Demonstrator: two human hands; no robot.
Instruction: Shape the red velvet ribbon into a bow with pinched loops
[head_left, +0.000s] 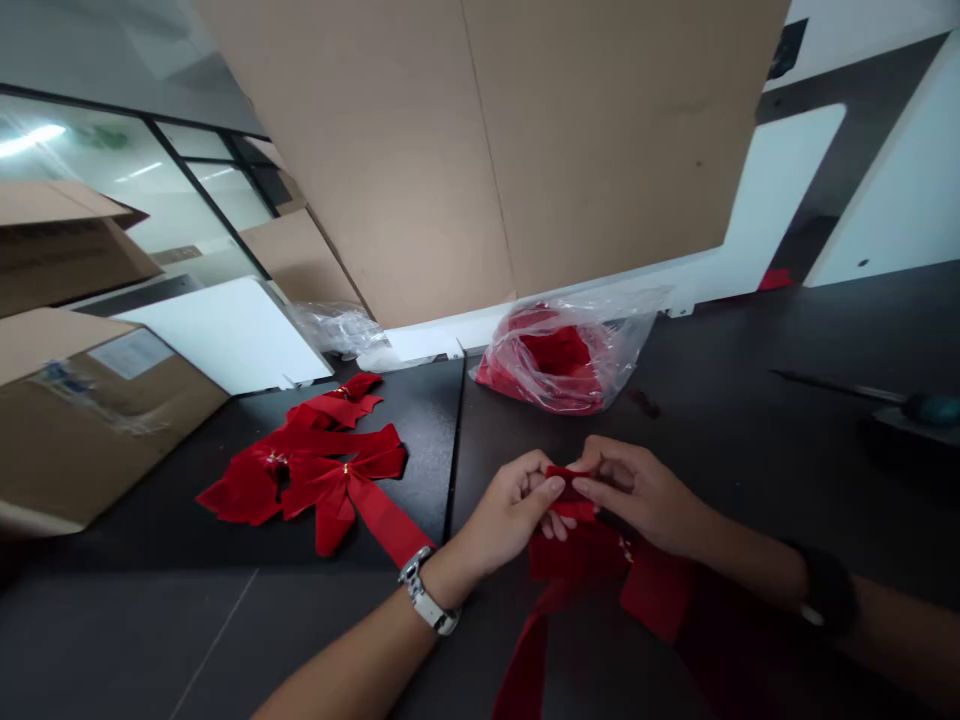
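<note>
My left hand and my right hand are close together over the dark table. Both pinch a small folded piece of red ribbon between thumbs and fingers. Just below them lies a large red bow with a gold tie, its tails running toward the near edge; my right hand partly covers it. To the left is a loose pile of red bows with gold ties. Behind my hands, an open clear plastic bag holds red ribbon material.
A big cardboard sheet stands behind the dark table. At the left is a taped cardboard box. A thin pointed tool lies at the right near a dark object. Crumpled clear plastic sits behind the bows.
</note>
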